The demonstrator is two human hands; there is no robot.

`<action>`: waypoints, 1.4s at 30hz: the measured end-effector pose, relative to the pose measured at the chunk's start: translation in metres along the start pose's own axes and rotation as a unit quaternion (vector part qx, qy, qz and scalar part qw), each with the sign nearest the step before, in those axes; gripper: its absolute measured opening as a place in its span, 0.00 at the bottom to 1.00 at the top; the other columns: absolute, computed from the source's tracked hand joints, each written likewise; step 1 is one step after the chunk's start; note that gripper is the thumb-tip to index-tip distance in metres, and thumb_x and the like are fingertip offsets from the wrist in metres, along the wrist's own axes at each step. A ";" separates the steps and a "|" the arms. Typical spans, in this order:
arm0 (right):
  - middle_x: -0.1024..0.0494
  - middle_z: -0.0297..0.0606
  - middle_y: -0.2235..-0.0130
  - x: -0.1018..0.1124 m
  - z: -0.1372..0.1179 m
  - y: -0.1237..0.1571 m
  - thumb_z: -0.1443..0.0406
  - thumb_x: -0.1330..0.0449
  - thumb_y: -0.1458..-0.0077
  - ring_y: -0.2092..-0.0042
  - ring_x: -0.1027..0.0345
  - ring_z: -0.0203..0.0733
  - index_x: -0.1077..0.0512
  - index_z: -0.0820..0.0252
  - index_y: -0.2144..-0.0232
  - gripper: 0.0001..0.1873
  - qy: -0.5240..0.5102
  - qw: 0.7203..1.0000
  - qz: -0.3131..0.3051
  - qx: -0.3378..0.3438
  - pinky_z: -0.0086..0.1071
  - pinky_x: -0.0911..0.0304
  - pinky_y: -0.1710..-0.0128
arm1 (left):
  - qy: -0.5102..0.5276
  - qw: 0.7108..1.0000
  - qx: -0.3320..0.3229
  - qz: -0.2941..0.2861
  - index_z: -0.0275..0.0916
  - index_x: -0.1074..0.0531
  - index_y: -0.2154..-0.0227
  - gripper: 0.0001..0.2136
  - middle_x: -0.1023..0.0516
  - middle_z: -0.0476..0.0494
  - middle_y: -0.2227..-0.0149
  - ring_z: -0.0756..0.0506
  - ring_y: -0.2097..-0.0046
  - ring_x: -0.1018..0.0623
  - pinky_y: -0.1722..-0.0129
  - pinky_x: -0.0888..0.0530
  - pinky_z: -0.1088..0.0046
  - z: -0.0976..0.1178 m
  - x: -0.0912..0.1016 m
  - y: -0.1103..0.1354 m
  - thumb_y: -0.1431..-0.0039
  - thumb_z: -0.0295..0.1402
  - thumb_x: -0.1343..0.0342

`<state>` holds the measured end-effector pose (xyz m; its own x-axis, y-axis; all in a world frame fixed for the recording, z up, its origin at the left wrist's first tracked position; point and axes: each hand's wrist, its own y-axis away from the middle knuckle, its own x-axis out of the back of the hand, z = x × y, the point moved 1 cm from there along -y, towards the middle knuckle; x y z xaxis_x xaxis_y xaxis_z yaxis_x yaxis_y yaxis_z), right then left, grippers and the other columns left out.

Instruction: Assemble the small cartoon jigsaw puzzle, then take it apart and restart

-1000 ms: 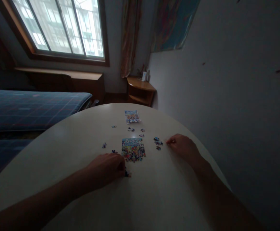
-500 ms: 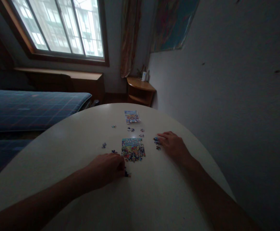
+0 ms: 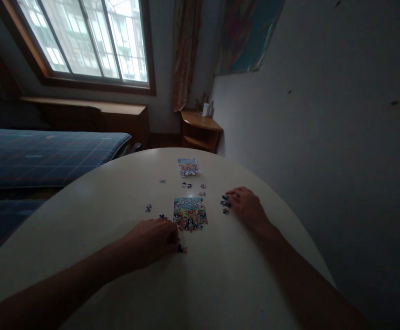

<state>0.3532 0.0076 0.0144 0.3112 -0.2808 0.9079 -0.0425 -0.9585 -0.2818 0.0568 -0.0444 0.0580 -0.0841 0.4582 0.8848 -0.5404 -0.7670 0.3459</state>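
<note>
A partly joined jigsaw puzzle (image 3: 189,213), brightly coloured with lettering along its top, lies flat on the round white table (image 3: 220,284). Just below its lower left corner is my left hand (image 3: 156,238), fingers curled and closed on a small joined strip of puzzle pieces (image 3: 182,249); the fingers hide part of it. To the right of the puzzle, my right hand (image 3: 246,206) has its bent fingertips at a puzzle piece (image 3: 225,200) in a small cluster, apparently pinching it. Another loose piece (image 3: 226,211) lies just below those fingertips.
Loose puzzle pieces lie above the puzzle (image 3: 187,185) and to its left (image 3: 148,207). A printed picture packet (image 3: 188,167) rests near the table's far edge. A bed (image 3: 48,156) stands at the left, a wall (image 3: 306,137) at the right, a corner shelf (image 3: 201,120) behind.
My right fingertips have shifted slightly, and the piece under them sits a little further right and at another angle. My left hand stays put on its pieces.
</note>
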 end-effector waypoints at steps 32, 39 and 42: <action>0.20 0.35 0.62 0.031 -0.044 0.025 0.64 0.33 0.47 0.56 0.29 0.42 0.20 0.52 0.67 0.02 -0.092 0.924 -0.215 0.304 0.41 0.44 0.49 | -0.005 1.000 -0.011 0.014 0.41 0.26 0.66 0.06 0.21 0.44 0.64 0.42 0.63 0.23 0.66 0.33 0.70 -0.002 -0.004 -0.003 0.45 0.34 0.45; 0.21 0.34 0.65 0.027 -0.075 0.047 0.70 0.34 0.48 0.63 0.29 0.35 0.21 0.58 0.67 0.05 -0.140 0.898 -0.295 0.294 0.30 0.39 0.60 | -0.018 0.999 -0.016 0.035 0.40 0.28 0.69 0.07 0.22 0.44 0.66 0.44 0.67 0.25 0.71 0.36 0.71 -0.003 -0.011 -0.004 0.42 0.37 0.48; 0.21 0.35 0.64 0.026 -0.088 0.057 0.70 0.33 0.50 0.61 0.29 0.38 0.21 0.57 0.67 0.06 -0.108 0.914 -0.279 0.274 0.32 0.39 0.57 | -0.018 0.999 -0.017 0.044 0.40 0.29 0.69 0.09 0.22 0.44 0.67 0.44 0.67 0.25 0.71 0.36 0.71 -0.002 -0.013 -0.004 0.41 0.39 0.48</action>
<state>0.2757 -0.0586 0.0491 0.3227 0.3182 0.8914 0.6433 -0.7645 0.0401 0.0582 -0.0462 0.0444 -0.1021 0.3722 0.9225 -0.5607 -0.7876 0.2557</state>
